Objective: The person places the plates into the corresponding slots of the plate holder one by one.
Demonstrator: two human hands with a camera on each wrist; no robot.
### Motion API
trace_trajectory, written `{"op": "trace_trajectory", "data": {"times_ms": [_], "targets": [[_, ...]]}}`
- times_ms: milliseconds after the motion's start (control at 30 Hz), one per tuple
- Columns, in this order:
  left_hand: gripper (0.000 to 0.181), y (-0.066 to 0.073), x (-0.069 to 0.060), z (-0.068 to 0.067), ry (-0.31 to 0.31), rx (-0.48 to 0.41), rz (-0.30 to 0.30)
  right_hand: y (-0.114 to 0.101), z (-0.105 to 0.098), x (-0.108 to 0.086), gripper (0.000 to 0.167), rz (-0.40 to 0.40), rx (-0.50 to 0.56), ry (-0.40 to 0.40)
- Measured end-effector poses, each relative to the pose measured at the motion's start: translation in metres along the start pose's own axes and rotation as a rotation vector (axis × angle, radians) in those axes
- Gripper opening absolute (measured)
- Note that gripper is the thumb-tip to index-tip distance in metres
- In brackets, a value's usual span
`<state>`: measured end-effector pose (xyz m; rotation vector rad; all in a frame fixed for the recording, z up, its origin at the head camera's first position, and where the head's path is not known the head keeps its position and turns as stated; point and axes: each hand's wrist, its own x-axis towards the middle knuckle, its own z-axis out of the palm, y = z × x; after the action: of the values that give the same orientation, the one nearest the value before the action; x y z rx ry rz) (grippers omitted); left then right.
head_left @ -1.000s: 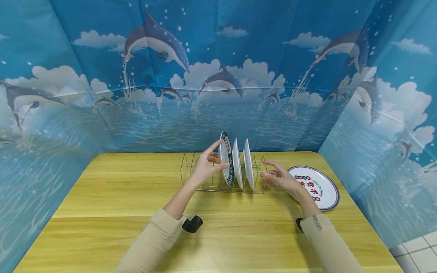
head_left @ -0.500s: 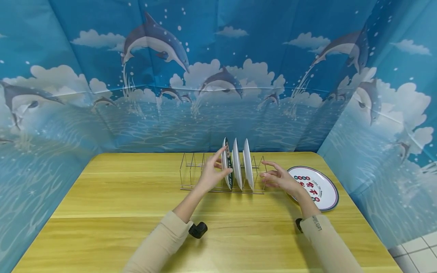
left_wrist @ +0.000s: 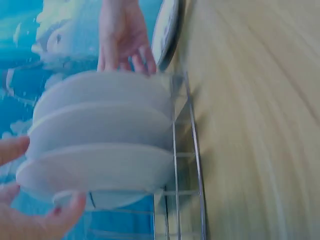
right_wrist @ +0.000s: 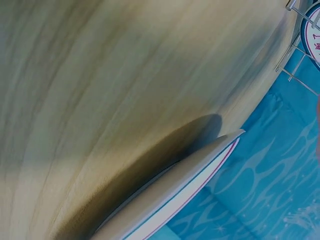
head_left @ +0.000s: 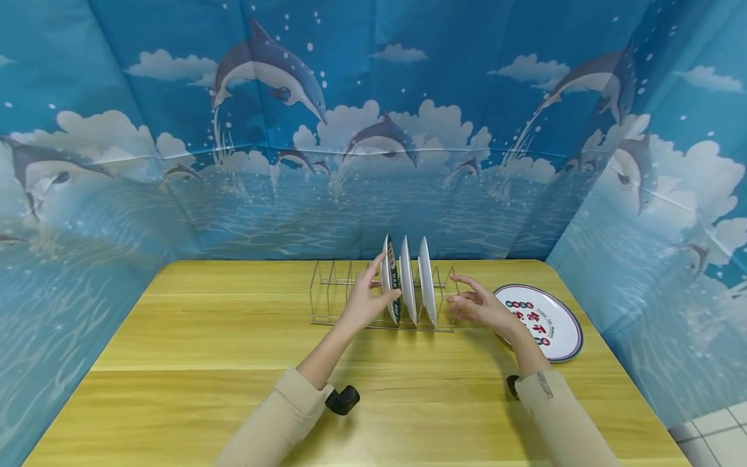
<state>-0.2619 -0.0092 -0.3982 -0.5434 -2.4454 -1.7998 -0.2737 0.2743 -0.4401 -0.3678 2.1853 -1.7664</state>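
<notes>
Head view, dark-rimmed plate (head_left: 393, 272): stands nearly edge-on in the wire rack (head_left: 332, 323), left of the middle plate (head_left: 408, 279) and the rightmost plate (head_left: 427, 282).
Head view, change: against 1 s ago, it sits lower, farther right and more upright, roughly lined up with the other 2.
Head view, meaning: the plate looks seated in its slot, or nearly so, making 3 in the rack.
Head view, left hand (head_left: 363, 306): pinches that plate, thumb at the near edge; no release yet.
Head view, right hand (head_left: 481, 309): loosely curved at the rack's right end, no plate held, in the same place as 1 s ago; wire contact cannot be told.
Head view, lettered plate (head_left: 557, 324): lies flat on the table (head_left: 175, 337), partly behind the right forearm.
Left wrist view: 3 pale plates side by side, left fingers and thumb at the nearest.
Right wrist view: only a sliver of hand shows, so its grip cannot be told here.
</notes>
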Motion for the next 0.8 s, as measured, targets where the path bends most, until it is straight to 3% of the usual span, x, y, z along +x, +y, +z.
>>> {"op": "trace_trajectory", "data": {"times_ms": [100,200,267,333,400,467,533,633,700,800], "targets": [[0.070,0.003,-0.011,0.014,0.126,0.047,0.106,-0.004,0.000,-0.006,0.064,-0.001,-0.028,0.000],[0.062,0.004,-0.025,0.034,0.264,0.079,0.280,-0.007,-0.004,-0.015,0.066,0.008,-0.060,0.033],[0.055,0.004,-0.034,0.049,0.316,0.059,0.390,-0.008,-0.011,-0.024,0.067,0.020,-0.077,0.070],[0.049,0.004,-0.042,0.064,0.318,0.011,0.457,-0.006,-0.021,-0.036,0.067,0.025,-0.103,0.114],[0.046,0.003,-0.049,0.079,0.265,-0.055,0.483,-0.003,-0.032,-0.049,0.067,0.035,-0.121,0.161],[0.046,-0.001,-0.054,0.092,0.163,-0.140,0.448,0.001,-0.044,-0.064,0.065,0.026,-0.113,0.210],[0.051,-0.007,-0.056,0.104,0.025,-0.244,0.369,0.005,-0.055,-0.079,0.062,-0.013,-0.045,0.247],[0.063,-0.017,-0.057,0.119,-0.186,-0.397,0.189,0.011,-0.069,-0.099,0.061,-0.087,0.082,0.293],[0.068,-0.023,-0.055,0.128,-0.296,-0.459,0.075,0.016,-0.078,-0.111,0.063,-0.107,0.147,0.329],[0.071,-0.031,-0.050,0.141,-0.404,-0.467,-0.041,0.029,-0.093,-0.125,0.068,-0.091,0.189,0.410]]}}
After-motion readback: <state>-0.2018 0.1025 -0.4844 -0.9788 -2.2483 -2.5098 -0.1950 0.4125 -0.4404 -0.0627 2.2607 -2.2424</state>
